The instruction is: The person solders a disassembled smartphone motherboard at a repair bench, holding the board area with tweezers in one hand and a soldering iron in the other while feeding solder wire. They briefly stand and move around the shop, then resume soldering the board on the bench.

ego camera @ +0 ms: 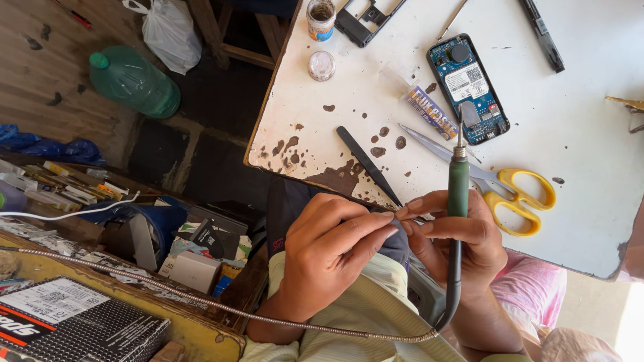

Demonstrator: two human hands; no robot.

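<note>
My right hand [459,238] grips a green-handled soldering iron [458,191], tip pointing up toward an opened phone with a blue circuit board [469,87] on the white table [590,134]. My left hand [335,245] pinches something small and thin with its thumb and forefinger; its fingertips meet those of my right hand near the table's front edge. What is pinched is too small to tell. The iron's cable [201,302] runs in a metal spring sheath down and left past my arms.
Yellow-handled scissors [510,191], a black pry tool [369,164], a small paste tube [429,110], a small jar [320,19] with its lid [321,65], a black phone frame [365,20] and a black pen [542,33] lie on the table. A green plastic bottle [134,80] and cluttered boxes sit left.
</note>
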